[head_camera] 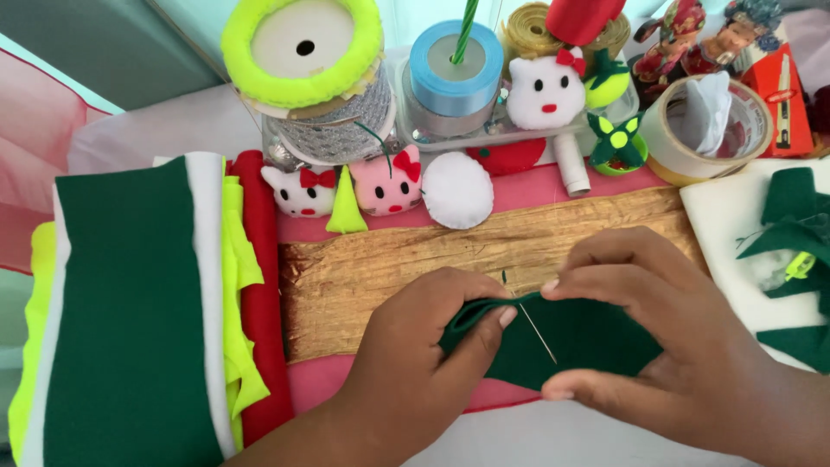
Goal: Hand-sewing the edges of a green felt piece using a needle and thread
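My left hand (415,363) has its grip clenched on the folded edge of a dark green felt piece (571,342), thumb pressed over the fold, while my right hand (657,346) pinches the same piece from the other side, fingers on top and thumb beneath. A thin sewing needle (534,327) runs slantwise across the felt between my two thumbs, its upper end just beside my left thumbnail. The felt is held just above the near edge of the desk, over a golden-brown textured sheet (389,268) that lies on a pink cloth (536,190). Along the desk's left edge sits a stack of felt sheets (130,320) in dark green, white, neon yellow and red. Toward the far edge, a row of small stuffed felt pieces lines up: a white cat face with a red bow (300,191), a neon yellow cone (346,207), a pink cat face (387,183) and a plain white oval (456,189). Behind them stand a spool wrapped in neon yellow trim (303,47), a roll of blue ribbon (454,73) and another white cat face (545,93). A roll of clear tape (716,130) sits near the far right corner, with green felt scraps (791,225) on a white sheet along the right edge.
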